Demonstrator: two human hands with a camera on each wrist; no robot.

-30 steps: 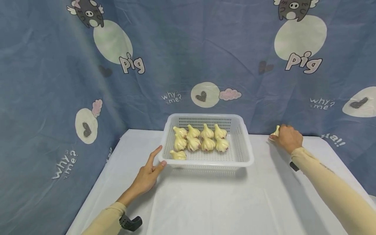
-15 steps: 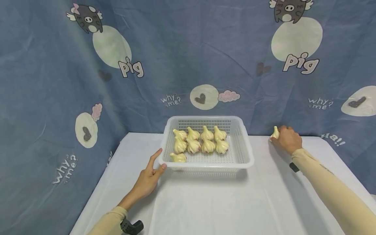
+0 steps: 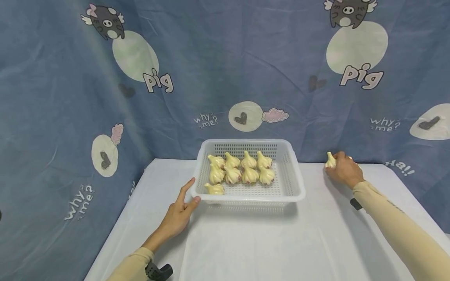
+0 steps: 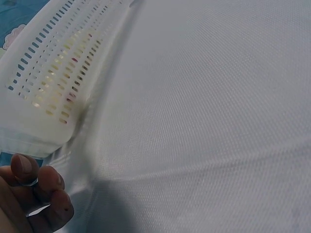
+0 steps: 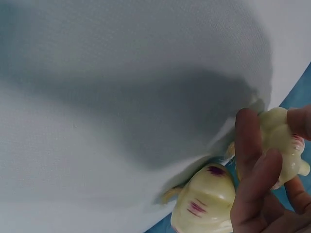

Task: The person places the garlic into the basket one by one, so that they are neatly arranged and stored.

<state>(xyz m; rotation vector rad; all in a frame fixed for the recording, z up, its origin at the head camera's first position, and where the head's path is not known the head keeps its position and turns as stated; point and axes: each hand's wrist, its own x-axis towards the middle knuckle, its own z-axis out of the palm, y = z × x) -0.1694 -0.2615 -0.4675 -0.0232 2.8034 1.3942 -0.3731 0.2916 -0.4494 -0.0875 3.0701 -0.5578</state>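
At the back right of the table, my right hand pinches a garlic bulb between thumb and fingers, its stem pointing up. The right wrist view shows this held bulb partly covered by fingers, and a second garlic bulb with purple marks close beside the hand. My left hand is at the front left corner of a white perforated plastic basket, index finger and thumb spread against its rim. Inside, several garlic bulbs form two rows, with one more bulb lying in front at the left.
A white cloth covers the table. Blue printed fabric hangs right behind the table's back edge and along the left side. The basket stands near that back edge, between the two hands.
My right hand has shifted slightly, and more of the pinched bulb shows. A pale bit of another bulb now peeks out behind that hand. The left hand and basket have stayed put.
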